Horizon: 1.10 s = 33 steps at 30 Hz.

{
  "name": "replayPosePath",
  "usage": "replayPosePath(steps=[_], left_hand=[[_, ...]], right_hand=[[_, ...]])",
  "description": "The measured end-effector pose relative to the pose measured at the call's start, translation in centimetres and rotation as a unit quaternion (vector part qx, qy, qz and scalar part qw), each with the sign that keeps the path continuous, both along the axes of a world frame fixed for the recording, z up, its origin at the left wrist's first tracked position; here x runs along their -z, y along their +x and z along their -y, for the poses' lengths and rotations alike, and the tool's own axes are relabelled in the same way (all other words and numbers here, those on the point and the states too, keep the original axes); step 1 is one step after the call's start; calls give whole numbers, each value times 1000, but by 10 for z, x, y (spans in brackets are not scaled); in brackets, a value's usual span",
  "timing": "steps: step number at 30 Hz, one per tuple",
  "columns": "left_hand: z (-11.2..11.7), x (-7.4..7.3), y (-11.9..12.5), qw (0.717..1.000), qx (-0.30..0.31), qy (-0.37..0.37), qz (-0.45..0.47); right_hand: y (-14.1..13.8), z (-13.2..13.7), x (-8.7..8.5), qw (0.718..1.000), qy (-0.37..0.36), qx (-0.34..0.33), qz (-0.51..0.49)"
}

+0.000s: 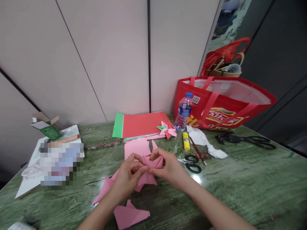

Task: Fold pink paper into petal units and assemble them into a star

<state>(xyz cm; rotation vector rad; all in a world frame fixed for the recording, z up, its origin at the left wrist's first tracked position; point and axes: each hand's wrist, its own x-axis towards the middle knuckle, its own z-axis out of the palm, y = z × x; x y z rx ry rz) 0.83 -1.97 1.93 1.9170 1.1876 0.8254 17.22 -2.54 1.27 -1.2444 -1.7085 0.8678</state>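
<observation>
Both my hands are closed on a folded pink paper piece (153, 163) with pointed flaps, held just above the table. My left hand (130, 172) pinches its left side between thumb and fingers. From the right, my right hand (166, 164) grips the other side, thumb at the front. Another folded pink paper (130, 214) lies near the table's front edge, and more pink paper (105, 190) pokes out beside my left wrist. Behind my hands is a flat pink sheet (136, 148). The lower folds of the held piece are partly covered by my fingers.
Red and green paper sheets (144, 124) lie at the back, with a folded paper star (168, 129) on them. To the right are a water bottle (184, 111), glue stick (186, 141), scissors (193, 163), pencil (198, 150), crumpled tissue (203, 140), black-handled scissors (254, 140) and red bag (216, 102).
</observation>
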Motion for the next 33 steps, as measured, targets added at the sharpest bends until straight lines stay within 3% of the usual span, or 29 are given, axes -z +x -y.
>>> replayPosePath(steps=[4, 9, 12, 18, 25, 29, 33], left_hand=[[-2, -1, 1, 999, -10, -32, 14], [-4, -2, 0, 979, -77, -165, 85], [-4, -4, 0, 979, -99, -150, 101], [-4, -4, 0, 981, -82, -159, 77], [-5, -7, -1, 994, -92, -31, 57], [-4, -5, -2, 992, -53, -80, 87], [-3, -4, -1, 990, -57, -93, 85]], right_hand=[[1, -1, 0, 1000, -19, -17, -1], [6, -7, 0, 998, -55, -14, -34], [8, -9, 0, 995, -82, -15, -47], [7, -8, -1, 990, -119, -39, -71], [5, -8, 3, 970, -164, -40, -177], [5, -9, 4, 961, -174, -23, -215], [4, -10, 3, 966, -181, -19, -186]])
